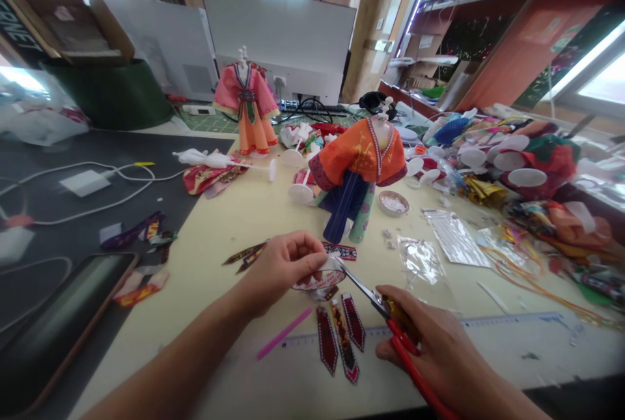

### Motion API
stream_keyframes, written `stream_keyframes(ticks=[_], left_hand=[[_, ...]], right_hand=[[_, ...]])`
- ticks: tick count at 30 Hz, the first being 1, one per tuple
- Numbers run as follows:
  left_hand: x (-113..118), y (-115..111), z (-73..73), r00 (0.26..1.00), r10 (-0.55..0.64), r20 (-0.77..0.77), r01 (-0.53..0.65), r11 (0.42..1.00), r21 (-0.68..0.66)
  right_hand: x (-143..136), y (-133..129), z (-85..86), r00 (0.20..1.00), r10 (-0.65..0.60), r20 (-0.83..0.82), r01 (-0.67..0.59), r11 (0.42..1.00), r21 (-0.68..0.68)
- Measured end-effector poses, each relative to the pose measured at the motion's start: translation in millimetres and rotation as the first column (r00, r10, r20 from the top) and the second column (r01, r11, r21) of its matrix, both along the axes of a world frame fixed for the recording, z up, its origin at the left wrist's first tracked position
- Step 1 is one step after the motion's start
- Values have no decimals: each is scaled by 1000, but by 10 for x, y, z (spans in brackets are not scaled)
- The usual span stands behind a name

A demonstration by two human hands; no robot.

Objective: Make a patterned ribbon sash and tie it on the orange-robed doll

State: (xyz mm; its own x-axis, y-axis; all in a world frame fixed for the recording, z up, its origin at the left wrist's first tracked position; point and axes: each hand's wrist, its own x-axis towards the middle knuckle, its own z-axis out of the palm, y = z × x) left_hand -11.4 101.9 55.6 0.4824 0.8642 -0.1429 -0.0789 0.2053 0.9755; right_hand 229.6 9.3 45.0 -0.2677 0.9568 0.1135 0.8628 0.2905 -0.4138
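My left hand (280,267) pinched a small patterned strip (319,278) over the table (219,224); my right hand (439,348) gripped red-handled scissors (381,306), blades open at the strip.

My left hand (280,267) pinches a small roll of clear tape (318,279) just above the pale table (229,224), while my right hand (439,348) grips red-handled scissors (385,316) whose blade tips meet the tape's edge. Three pointed patterned ribbon strips (342,335) lie just below the tape, beside a pink stick (284,333) and a clear ruler (512,325). Beyond my hands stands an orange-robed doll (364,159), and farther back a pink-robed doll (247,104).
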Motion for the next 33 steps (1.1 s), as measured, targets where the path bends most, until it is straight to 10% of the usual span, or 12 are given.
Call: stream_keyframes(ticks=[33], left_hand=[[88, -42, -50, 1000, -15, -15, 16, 997, 80]], right_hand=[[-18, 33, -71, 999, -15, -50, 19, 996, 83]])
